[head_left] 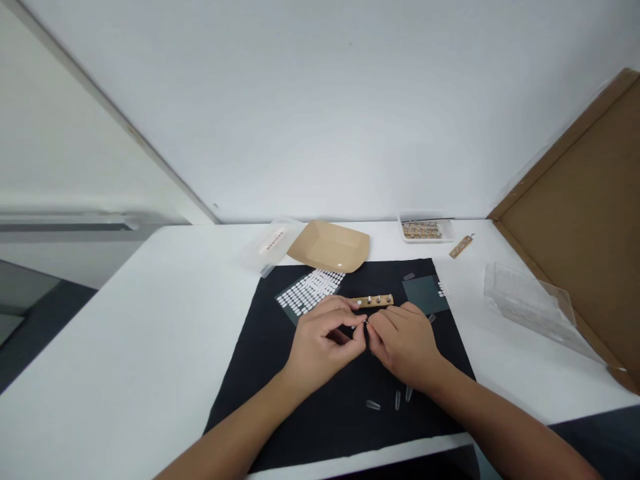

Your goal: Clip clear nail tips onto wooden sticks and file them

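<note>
Over the black cloth point(320, 420), my left hand point(327, 337) and my right hand point(405, 340) meet fingertip to fingertip. Both are closed in a pinch on something too small to make out. Just beyond the fingers lies a tan strip point(374, 301) with several small metal studs and a white oval at its left end. Left of it, a sheet of white oval stickers point(303, 293) lies partly behind my left hand. Nearer to me are clear nail tips point(373, 405). Right of my right hand is a dark green sheet point(425, 295) with a few white ovals.
A brown paper tray point(330, 245) stands at the back beside a translucent lid point(277, 245). At back right are a white box point(425, 230) of studded strips and a loose strip point(461, 246). A clear plastic case point(530, 293) lies before an upright cardboard panel point(585, 200).
</note>
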Tool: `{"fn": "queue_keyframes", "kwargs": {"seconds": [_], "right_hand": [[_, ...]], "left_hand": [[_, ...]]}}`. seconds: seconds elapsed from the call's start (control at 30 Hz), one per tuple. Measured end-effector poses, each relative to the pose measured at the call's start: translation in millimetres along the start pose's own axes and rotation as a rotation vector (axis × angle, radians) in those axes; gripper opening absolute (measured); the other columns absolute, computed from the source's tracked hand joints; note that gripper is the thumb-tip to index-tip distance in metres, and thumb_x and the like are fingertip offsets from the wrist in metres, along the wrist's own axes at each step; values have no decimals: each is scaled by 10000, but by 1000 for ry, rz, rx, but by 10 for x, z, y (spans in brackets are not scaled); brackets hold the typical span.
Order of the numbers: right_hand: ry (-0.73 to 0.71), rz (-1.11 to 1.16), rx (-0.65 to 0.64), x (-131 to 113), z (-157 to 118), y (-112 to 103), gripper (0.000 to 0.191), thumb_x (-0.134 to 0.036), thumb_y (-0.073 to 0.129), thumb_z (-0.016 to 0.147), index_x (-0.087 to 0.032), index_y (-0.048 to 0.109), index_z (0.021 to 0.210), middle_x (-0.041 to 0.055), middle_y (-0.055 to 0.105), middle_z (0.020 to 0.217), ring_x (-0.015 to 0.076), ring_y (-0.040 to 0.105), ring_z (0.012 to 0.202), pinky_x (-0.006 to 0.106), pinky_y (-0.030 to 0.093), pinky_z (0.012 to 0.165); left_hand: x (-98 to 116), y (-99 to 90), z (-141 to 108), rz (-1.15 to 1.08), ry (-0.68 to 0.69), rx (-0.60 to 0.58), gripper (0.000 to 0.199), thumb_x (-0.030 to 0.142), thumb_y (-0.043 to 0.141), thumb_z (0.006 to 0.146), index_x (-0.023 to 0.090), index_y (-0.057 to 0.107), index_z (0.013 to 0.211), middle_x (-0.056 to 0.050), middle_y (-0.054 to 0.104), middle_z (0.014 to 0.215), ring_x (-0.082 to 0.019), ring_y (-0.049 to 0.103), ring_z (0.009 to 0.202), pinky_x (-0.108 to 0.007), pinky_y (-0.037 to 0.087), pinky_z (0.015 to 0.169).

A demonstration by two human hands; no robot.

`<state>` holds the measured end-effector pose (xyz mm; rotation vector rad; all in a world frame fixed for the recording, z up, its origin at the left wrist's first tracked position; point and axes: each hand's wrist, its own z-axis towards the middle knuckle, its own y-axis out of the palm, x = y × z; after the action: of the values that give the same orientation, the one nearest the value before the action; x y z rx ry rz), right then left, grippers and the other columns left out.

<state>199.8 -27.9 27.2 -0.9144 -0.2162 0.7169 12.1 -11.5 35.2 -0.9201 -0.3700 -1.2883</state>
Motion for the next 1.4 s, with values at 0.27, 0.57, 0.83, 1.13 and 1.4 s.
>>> {"fn": "queue_keyframes", "kwargs": {"seconds": [0.27, 0.57, 0.83, 1.13, 1.4], "right_hand": [[0, -6, -25, -2, 0, -12, 306, -181, 483, 1039, -206, 543, 740, -13, 600, 650, 158, 519, 632, 363, 266, 670], [12, 3, -47, -24, 1, 13, 299, -178, 491, 1031, -205, 551, 740, -13, 605, 650, 157, 513, 631, 364, 265, 666], [58, 82, -71, -23, -25, 10, 281, -187, 489, 1024, -206, 553, 751, -12, 605, 652, 150, 514, 622, 345, 273, 665], [153, 263, -203, 3, -7, -71, 249, -217, 469, 1032, -208, 563, 801, -18, 614, 678, 144, 493, 604, 322, 294, 649], [277, 540, -321, 43, 4, -155, 320, -285, 394, 1098, -222, 529, 814, -28, 586, 687, 137, 520, 617, 286, 334, 634]], "left_hand": [[18, -1, 2, 23, -19, -4, 96, 104, 720, 858, 180, 753, 809, -64, 720, 774, -215, 761, 881, -197, 605, 524], [29, 9, -12, 36, -33, 22, 107, 96, 722, 835, 179, 755, 776, -71, 742, 781, -220, 770, 852, -214, 613, 533], [28, -8, -1, -47, -111, -6, 120, 93, 722, 816, 177, 748, 735, -63, 731, 721, -226, 776, 849, -178, 550, 474], [9, -17, -4, -208, -279, -33, 90, 124, 748, 809, 169, 777, 737, -91, 755, 804, -232, 785, 833, -152, 537, 402], [9, -40, -8, -463, -433, -107, 100, 213, 765, 870, 164, 816, 798, -84, 758, 840, -186, 758, 674, -189, 606, 377]]}}
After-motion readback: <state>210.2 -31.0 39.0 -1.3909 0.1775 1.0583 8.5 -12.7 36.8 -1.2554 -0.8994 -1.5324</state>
